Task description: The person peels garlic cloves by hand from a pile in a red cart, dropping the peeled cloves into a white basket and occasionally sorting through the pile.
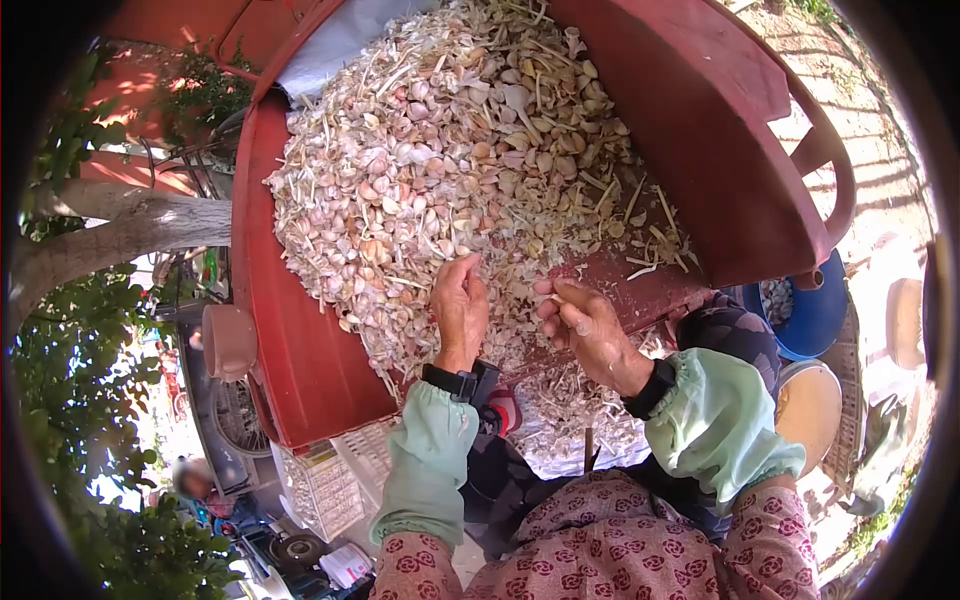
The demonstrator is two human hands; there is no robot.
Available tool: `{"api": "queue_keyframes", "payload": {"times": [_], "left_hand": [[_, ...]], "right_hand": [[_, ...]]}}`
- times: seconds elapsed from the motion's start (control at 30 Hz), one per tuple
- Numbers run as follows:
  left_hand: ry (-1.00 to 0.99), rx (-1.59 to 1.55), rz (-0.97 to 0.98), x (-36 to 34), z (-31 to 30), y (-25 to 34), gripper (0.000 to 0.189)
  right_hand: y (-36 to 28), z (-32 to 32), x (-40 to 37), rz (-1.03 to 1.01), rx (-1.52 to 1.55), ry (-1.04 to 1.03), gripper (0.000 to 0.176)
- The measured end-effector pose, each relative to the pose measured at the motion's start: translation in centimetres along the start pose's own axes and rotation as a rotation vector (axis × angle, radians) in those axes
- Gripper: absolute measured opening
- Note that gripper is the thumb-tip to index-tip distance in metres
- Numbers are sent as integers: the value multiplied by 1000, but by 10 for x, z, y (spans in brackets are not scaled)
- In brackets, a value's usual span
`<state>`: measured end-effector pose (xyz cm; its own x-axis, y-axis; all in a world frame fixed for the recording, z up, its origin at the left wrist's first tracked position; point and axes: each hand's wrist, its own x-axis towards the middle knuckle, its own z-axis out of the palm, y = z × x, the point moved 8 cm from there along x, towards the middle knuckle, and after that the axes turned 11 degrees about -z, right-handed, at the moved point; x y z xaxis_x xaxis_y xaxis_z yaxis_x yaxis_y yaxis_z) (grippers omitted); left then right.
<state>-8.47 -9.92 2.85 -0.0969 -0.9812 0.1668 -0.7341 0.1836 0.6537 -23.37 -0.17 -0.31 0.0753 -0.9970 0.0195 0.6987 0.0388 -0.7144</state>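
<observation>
Red cart bed (315, 375); garlic cloves (390, 205) heaped toward eleven o'clock, likely light, papery, best pinched mid-body. Left hand (462, 315), right hand (598, 338) curl narrowly; contents I cannot tell.

The head view looks from above the wearer's shirt (600, 535), which fills the bottom edge, and faces forward and steeply down. It is near: both the left hand (461, 312) and the right hand (595, 335) are close, around the middle, with the garlic (430, 170) just beyond and the red tray (315, 375) spreading wide. The lens is very wide, bending the edges into a dark round border, and takes in a tree (150, 225) at left and a blue tub (815, 318) at right.
</observation>
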Motion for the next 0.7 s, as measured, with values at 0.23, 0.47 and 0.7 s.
{"api": "queue_keyframes", "payload": {"times": [0.23,0.47,0.7], "left_hand": [[69,334,108,42,26,3,25],[-119,-177,-267,38,22,-15,22],[-259,-826,-259,-44,-32,78,25]], "right_hand": [[1,1,3,33,-47,10,74],[3,1,7,12,-68,15,73],[15,-4,6,22,-55,126,39]]}}
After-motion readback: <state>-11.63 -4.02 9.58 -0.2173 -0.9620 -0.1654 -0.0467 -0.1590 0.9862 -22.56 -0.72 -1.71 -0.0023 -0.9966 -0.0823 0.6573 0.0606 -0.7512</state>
